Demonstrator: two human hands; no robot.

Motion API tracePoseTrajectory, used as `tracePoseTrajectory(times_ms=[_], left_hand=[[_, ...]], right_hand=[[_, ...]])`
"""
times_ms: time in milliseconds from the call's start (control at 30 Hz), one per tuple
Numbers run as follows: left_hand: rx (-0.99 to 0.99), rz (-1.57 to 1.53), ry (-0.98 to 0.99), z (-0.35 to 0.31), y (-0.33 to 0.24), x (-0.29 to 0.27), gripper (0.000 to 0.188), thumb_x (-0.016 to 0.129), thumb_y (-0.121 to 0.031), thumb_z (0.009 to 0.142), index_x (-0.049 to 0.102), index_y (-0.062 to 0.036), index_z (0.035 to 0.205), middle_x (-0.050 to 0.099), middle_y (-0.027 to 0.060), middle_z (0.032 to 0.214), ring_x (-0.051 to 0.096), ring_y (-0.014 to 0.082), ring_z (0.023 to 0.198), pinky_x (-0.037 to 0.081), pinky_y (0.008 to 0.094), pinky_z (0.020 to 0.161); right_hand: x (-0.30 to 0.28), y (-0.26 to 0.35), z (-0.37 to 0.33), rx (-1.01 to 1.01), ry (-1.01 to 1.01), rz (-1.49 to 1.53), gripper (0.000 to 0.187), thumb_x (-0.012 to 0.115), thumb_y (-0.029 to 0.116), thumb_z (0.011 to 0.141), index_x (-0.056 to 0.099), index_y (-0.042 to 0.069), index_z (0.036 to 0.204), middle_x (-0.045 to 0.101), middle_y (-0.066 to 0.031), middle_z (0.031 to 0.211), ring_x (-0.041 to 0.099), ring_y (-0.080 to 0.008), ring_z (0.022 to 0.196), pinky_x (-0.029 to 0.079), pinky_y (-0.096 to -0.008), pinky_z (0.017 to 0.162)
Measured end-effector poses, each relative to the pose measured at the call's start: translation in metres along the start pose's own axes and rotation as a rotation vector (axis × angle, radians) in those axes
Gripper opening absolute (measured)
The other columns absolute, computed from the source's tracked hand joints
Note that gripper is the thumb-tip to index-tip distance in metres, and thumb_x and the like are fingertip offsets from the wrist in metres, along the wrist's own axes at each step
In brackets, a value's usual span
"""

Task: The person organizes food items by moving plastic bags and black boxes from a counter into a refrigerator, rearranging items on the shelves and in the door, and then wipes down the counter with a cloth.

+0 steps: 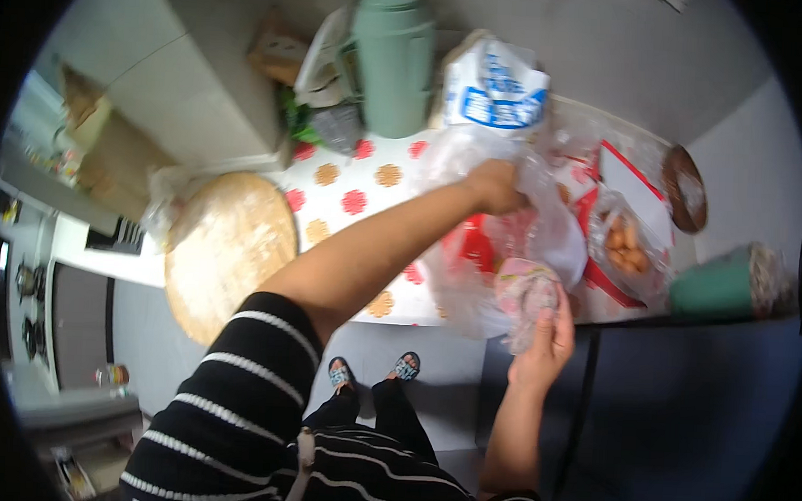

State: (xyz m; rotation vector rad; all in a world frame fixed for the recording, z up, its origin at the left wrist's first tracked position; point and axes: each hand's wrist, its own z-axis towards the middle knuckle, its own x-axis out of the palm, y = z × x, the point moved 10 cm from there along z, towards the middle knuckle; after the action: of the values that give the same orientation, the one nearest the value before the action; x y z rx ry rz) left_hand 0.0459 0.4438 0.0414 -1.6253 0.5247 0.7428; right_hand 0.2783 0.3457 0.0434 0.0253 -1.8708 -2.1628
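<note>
My left hand (498, 188) reaches across the table, its fingers curled on a clear plastic bag (536, 180); the fingertips are partly hidden. In my right hand (544, 346), near the table's front edge, is a crumpled pink, patterned bundle (526, 296), pinched between thumb and fingers. I cannot tell whether it is cloth or thin wrapping. Red material (475, 245) shows through the plastic beneath my left forearm. Just beyond my left hand stands a white bag with blue print (497, 89).
A green thermos (393, 62) stands at the back of the spotted tablecloth (341, 181). On the left lies a floury round board (231, 252). To the right are bagged brown eggs (627, 247) in a red-and-white box (636, 185), a brown bowl (687, 187) and a green container (713, 284).
</note>
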Motion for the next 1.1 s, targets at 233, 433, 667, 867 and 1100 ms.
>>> tracePoseTrajectory(times_ms=[233, 433, 667, 867, 1100], left_hand=[[0.149, -0.137, -0.092, -0.054, -0.015, -0.009, 0.061, 0.069, -0.049, 0.073, 0.065, 0.0020, 0.106, 0.066, 0.0238, 0.083, 0.064, 0.0400, 0.084, 0.050, 0.0428, 0.082], [0.214, -0.380, -0.355, -0.136, 0.012, -0.056, 0.075, 0.061, -0.056, 0.080, 0.046, -0.0064, 0.135, 0.031, 0.0395, 0.131, 0.039, 0.0464, 0.124, 0.036, 0.0417, 0.102], [0.158, -0.867, -0.177, -0.137, 0.057, -0.044, 0.064, 0.053, -0.015, 0.084, 0.033, -0.0133, 0.145, 0.007, 0.0329, 0.149, 0.013, 0.0447, 0.140, 0.024, 0.0400, 0.110], [0.421, -0.723, -0.506, -0.189, 0.070, -0.083, 0.081, 0.047, 0.009, 0.068, 0.035, -0.0153, 0.144, 0.014, 0.0245, 0.153, 0.013, 0.0374, 0.142, 0.021, 0.0383, 0.112], [-0.073, -1.372, -0.575, -0.272, 0.190, -0.047, 0.032, 0.052, -0.011, 0.094, 0.052, 0.0052, 0.122, 0.060, 0.0172, 0.118, 0.057, 0.0250, 0.112, 0.043, 0.0355, 0.100]], right_hand=[[0.041, 0.000, -0.011, 0.028, 0.061, 0.042, 0.037, 0.048, 0.011, 0.096, 0.049, -0.007, 0.128, 0.054, -0.0143, 0.128, 0.051, -0.0209, 0.116, 0.038, -0.0348, 0.102], [0.094, -0.021, -0.039, 0.102, 0.158, 0.011, 0.036, 0.050, 0.011, 0.096, 0.050, -0.004, 0.128, 0.053, -0.0126, 0.130, 0.051, -0.0200, 0.116, 0.040, -0.0341, 0.101], [0.138, -0.032, -0.057, 0.048, 0.203, -0.056, 0.035, 0.048, 0.011, 0.096, 0.050, -0.004, 0.128, 0.052, -0.0118, 0.130, 0.050, -0.0207, 0.117, 0.040, -0.0350, 0.101], [0.142, -0.034, -0.066, 0.032, 0.173, -0.095, 0.035, 0.048, 0.008, 0.095, 0.051, -0.002, 0.128, 0.051, -0.0117, 0.130, 0.051, -0.0210, 0.116, 0.041, -0.0351, 0.100], [0.175, -0.065, -0.101, -0.159, 0.377, -0.463, 0.027, 0.054, 0.005, 0.089, 0.064, 0.000, 0.115, 0.053, -0.0140, 0.126, 0.052, -0.0253, 0.116, 0.040, -0.0347, 0.099]])
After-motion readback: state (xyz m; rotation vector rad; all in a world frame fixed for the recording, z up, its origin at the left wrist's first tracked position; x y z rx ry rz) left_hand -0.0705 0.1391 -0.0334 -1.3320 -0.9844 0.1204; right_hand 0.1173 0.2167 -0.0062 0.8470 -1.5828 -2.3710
